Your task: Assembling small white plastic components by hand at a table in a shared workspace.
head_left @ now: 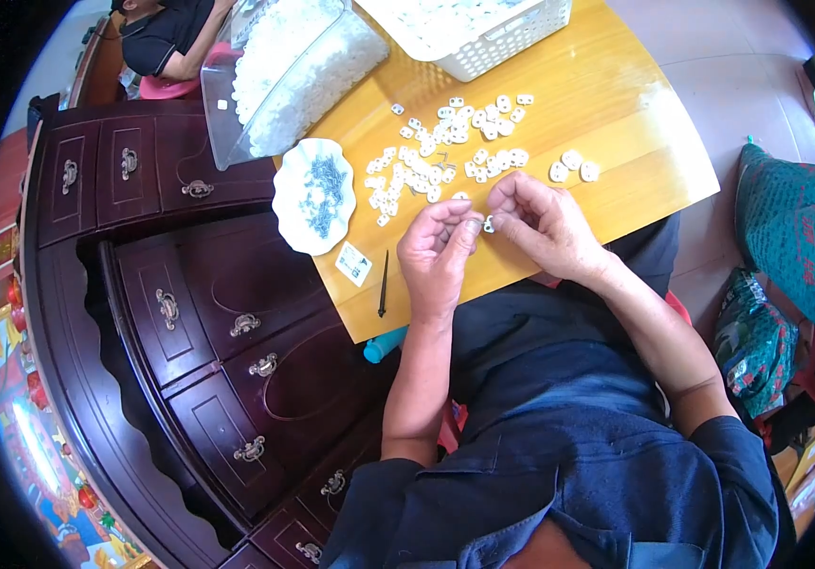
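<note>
Just above the near edge of the table, my two hands meet. My right hand (548,229) is closed in a pinch on a small white plastic piece (489,225). Right beside that piece, the thumb and fingertips of my left hand (438,254) are pressed together; what lies between them is too small to make out. Beyond my hands, many more white two-holed plastic pieces (419,173) are scattered in loose heaps. To their left stands a white scalloped dish (286,211) with small grey metal parts (323,195) in it.
A clear bin (308,95) full of white pieces and a white perforated basket (493,55) stand at the far side. A thin black tool (384,284) and a white card (353,265) lie left. Dark drawers (237,313) adjoin the table; green sacks (796,237) stand right. Another person (175,43) sits far left.
</note>
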Demonstrator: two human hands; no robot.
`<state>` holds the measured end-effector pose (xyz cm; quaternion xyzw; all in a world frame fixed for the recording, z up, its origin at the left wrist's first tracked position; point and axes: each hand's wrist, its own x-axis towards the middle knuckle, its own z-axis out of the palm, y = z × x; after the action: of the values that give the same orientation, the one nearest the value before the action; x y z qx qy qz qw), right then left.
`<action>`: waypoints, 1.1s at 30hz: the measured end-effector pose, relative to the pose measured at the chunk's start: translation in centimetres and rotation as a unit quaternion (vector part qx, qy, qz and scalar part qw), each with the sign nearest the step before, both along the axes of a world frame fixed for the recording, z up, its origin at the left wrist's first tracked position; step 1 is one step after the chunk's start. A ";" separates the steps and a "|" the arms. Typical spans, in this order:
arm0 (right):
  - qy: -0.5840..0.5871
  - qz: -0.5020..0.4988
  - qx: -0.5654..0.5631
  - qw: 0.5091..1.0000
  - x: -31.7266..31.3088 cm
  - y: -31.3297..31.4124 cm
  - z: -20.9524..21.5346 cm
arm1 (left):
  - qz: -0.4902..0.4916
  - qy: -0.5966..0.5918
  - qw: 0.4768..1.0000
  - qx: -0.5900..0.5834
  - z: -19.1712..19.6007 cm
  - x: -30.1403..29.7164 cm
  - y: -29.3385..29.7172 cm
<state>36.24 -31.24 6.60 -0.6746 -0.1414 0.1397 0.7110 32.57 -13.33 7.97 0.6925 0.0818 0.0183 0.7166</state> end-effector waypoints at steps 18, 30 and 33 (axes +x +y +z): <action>-0.060 -0.050 -0.036 0.996 -0.2 0.3 -0.3 | -0.010 -0.035 0.993 0.115 -0.1 0.3 -0.7; -0.013 -0.054 0.045 0.997 -0.3 0.3 -0.6 | -0.048 -0.013 0.998 0.024 0.3 0.5 -1.0; 0.017 -0.065 0.049 0.997 -0.2 0.6 -0.9 | -0.031 -0.011 0.999 0.021 0.8 0.6 -0.4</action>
<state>36.05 -30.59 5.69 -0.6446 -0.0915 0.0971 0.7528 33.17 -13.76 8.72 0.7095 0.0515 0.0055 0.7028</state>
